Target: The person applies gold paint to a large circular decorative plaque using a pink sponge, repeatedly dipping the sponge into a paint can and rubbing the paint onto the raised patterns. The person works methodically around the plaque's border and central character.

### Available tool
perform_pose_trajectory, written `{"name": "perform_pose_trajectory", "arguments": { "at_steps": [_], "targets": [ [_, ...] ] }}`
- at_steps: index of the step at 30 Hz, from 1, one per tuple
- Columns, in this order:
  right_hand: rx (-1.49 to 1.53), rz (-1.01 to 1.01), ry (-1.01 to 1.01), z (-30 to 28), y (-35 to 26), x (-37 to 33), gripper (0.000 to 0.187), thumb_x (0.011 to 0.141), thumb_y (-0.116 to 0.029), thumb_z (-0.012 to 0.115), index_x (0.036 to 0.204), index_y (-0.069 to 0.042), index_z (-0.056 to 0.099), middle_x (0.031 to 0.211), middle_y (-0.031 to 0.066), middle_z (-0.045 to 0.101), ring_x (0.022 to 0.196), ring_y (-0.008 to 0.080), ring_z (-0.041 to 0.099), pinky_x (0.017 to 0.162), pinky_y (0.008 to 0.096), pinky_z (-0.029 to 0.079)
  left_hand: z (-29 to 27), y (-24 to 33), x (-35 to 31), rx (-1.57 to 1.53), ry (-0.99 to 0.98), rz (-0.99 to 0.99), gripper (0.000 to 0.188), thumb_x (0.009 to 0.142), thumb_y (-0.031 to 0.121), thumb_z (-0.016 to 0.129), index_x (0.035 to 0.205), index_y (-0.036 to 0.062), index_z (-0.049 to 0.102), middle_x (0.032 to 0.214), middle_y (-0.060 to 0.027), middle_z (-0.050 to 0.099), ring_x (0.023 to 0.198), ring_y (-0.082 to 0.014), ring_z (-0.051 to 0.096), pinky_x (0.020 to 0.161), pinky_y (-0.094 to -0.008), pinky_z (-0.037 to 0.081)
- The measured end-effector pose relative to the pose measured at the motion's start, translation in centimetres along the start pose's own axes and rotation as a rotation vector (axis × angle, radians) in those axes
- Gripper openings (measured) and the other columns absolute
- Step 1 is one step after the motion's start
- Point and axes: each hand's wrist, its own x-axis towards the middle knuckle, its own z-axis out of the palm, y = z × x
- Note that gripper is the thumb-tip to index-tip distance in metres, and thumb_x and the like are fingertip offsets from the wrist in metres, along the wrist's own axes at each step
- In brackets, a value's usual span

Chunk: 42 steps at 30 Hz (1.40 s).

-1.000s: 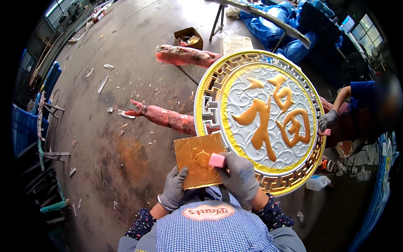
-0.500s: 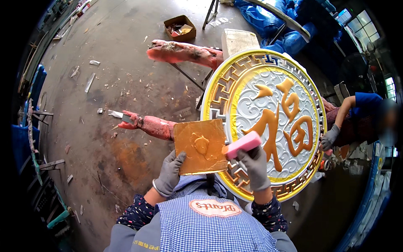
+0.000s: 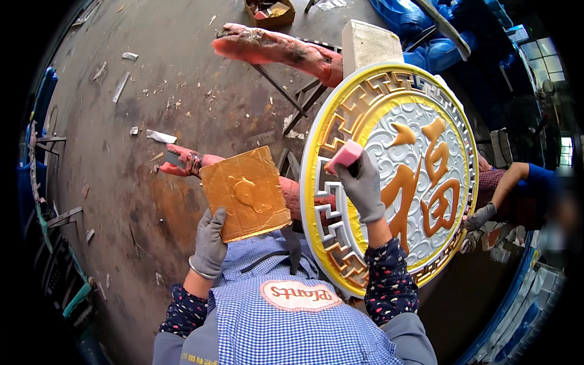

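Observation:
A square board (image 3: 242, 188) coated in gold paint, with a thick wet blob at its middle, is held by its lower left corner in my gloved left hand (image 3: 210, 242). My gloved right hand (image 3: 364, 187) grips a pink sponge block (image 3: 345, 156) with gold paint on its near end. That hand is over the left part of a big round carved medallion (image 3: 389, 131), white with yellow bands and a gold raised character. Gold covers parts of its fret border; other stretches are white. Whether the sponge touches the border cannot be told.
Pink-wrapped supports (image 3: 286, 55) and a pale block (image 3: 371, 45) stand around the medallion. At the right, a co-worker's gloved hand (image 3: 480, 216) is at the far rim. A cardboard box (image 3: 271, 13) and blue sheeting (image 3: 438, 55) lie beyond; scraps litter the floor.
The sponge has left the board and moved up to the medallion's left border. My left hand has drawn the board leftward and tilted it. The whole view has shifted too.

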Motion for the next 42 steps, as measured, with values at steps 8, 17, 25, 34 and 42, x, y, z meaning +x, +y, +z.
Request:
{"name": "perform_pose_trajectory", "arguments": {
  "at_steps": [8,17,25,34,42],
  "targets": [
    [-0.184,-0.077,-0.135,1.8,0.5,4.3,0.029,0.088,-0.02,0.075,0.108,-0.003,0.061,0.087,0.0179,0.071,0.081,0.0376,0.073,0.071,0.044,0.055,-0.3,0.0,0.0,-0.02,0.105,0.025,0.044,0.11,0.031,0.06,0.142,0.0006,0.057,0.132,-0.0081,0.067,0.117,-0.018,0.069,0.098,-0.0336,0.059],
    [-0.26,-0.05,-0.116,1.0,0.0,4.4,0.029,0.086,-0.02,0.078,0.106,-0.005,0.061,0.085,0.0169,0.071,0.077,0.0361,0.073,0.069,0.0448,0.055,-0.7,-0.1,0.5,-0.006,0.136,0.022,0.045,0.11,0.032,0.059,0.142,-0.0002,0.056,0.133,-0.0078,0.067,0.116,-0.0173,0.068,0.096,-0.0314,0.058],
    [-0.315,-0.072,-0.181,-0.1,0.2,4.3,0.028,0.087,-0.018,0.078,0.104,-0.005,0.062,0.084,0.0163,0.07,0.075,0.0356,0.072,0.067,0.0447,0.055,-1.0,0.7,1.1,-0.038,0.103,0.009,0.046,0.11,0.028,0.059,0.147,0.0014,0.052,0.14,-0.011,0.064,0.123,-0.0232,0.068,0.101,-0.0383,0.06],
    [-0.15,-0.191,-0.332,0.6,-0.5,2.6,0.036,0.082,-0.011,0.082,0.114,-0.007,0.067,0.091,0.014,0.071,0.081,0.0325,0.072,0.071,0.0403,0.056,-0.5,0.9,1.5,-0.002,0.127,0.03,0.045,0.11,0.032,0.059,0.142,-0.0003,0.056,0.133,-0.008,0.067,0.117,-0.018,0.068,0.097,-0.0325,0.058],
    [-0.135,-0.266,-0.426,-0.8,-0.3,-1.3,0.041,0.081,-0.008,0.082,0.119,-0.008,0.066,0.1,0.015,0.073,0.089,0.0349,0.073,0.075,0.0414,0.057,-0.8,0.6,1.5,-0.038,0.136,0.032,0.044,0.11,0.03,0.06,0.142,0.0003,0.057,0.133,-0.0078,0.067,0.117,-0.0179,0.068,0.097,-0.0325,0.058]
  ]
}}
